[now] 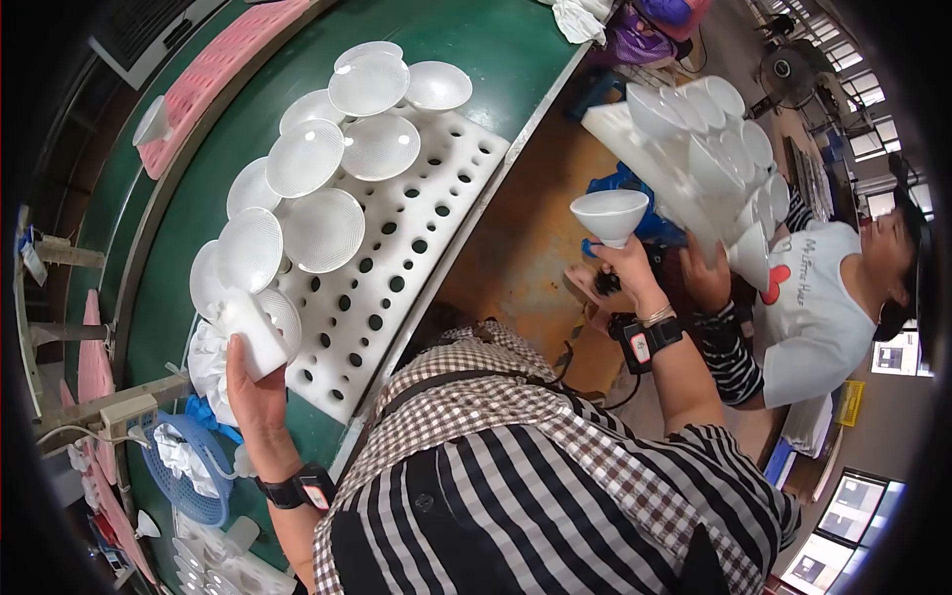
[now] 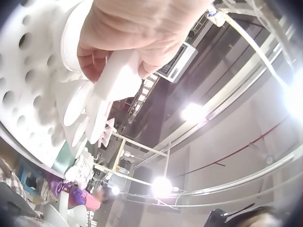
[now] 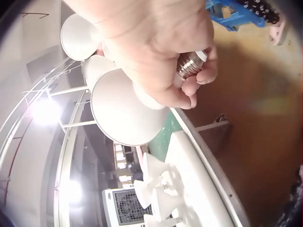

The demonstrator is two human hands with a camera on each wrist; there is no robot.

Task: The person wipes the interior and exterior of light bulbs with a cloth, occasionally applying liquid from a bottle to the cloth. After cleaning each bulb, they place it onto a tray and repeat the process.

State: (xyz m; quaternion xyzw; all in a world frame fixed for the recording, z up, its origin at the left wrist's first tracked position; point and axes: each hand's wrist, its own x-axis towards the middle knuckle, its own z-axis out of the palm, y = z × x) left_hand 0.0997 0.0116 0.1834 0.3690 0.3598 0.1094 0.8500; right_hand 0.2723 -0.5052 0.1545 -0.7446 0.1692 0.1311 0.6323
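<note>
My left hand (image 1: pixel 260 402) holds a small white block (image 1: pixel 256 337), thumb on one side, over the near end of a white perforated board (image 1: pixel 380 290). In the left wrist view the block (image 2: pixel 116 75) sits between fingers and thumb. Several white cone-shaped reflector bulbs (image 1: pixel 325 230) stand in the board, faces up. My right hand (image 1: pixel 633 270) grips another reflector bulb (image 1: pixel 609 210) by its narrow end, wide face up. The right wrist view shows its metal screw base (image 3: pixel 191 64) between the curled fingers.
At the right a person (image 1: pixel 818 297) in a white shirt holds a second white board (image 1: pixel 635 164) loaded with bulbs, close to my right hand. The board on my side lies on a green table (image 1: pixel 486 45) with a metal edge. A blue basket (image 1: pixel 188 466) stands near left.
</note>
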